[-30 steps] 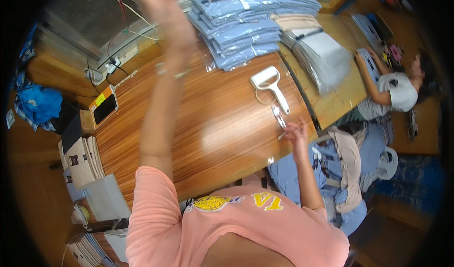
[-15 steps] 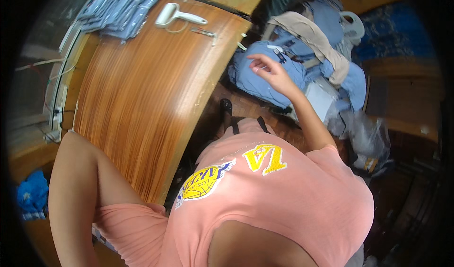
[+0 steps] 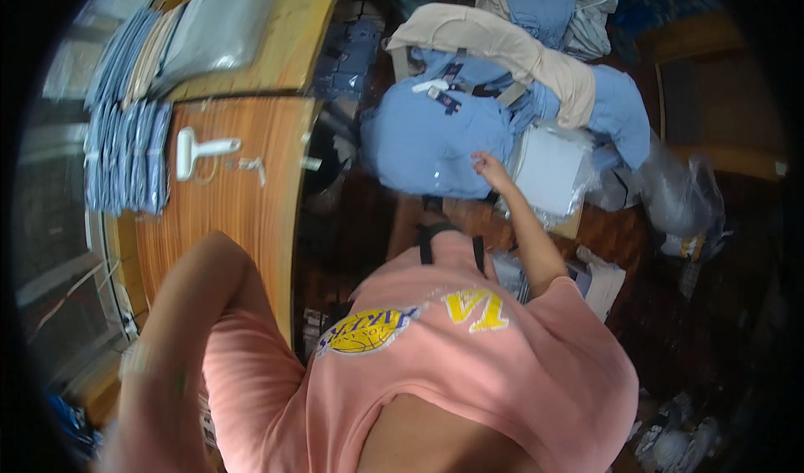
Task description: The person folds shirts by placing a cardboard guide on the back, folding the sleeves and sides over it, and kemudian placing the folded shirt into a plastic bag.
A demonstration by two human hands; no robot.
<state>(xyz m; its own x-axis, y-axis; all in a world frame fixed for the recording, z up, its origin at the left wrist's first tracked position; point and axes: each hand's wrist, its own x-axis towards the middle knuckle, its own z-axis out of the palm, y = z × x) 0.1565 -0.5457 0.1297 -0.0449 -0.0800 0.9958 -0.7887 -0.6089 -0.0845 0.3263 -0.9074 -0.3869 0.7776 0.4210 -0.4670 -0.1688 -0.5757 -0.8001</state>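
My right hand reaches out to the right, its fingers curled on the edge of a blue garment in a clear plastic bag. That garment lies on a heap of blue clothes beside the table. A white flat packet sits just right of the hand. My left arm stretches down to the lower left, where my left hand is blurred at the picture's rim, and I cannot make out its fingers. My pink shirt fills the bottom of the view.
A wooden table stands at the left with a white lint roller and rows of folded blue garments. Grey plastic bags lie on the further table. A beige garment drapes the heap. Crumpled clear bags lie at the right.
My view has swung from the table to the clothes heap on the right. My right hand has left the table edge and reached the bagged blue garment. My left arm has dropped low.
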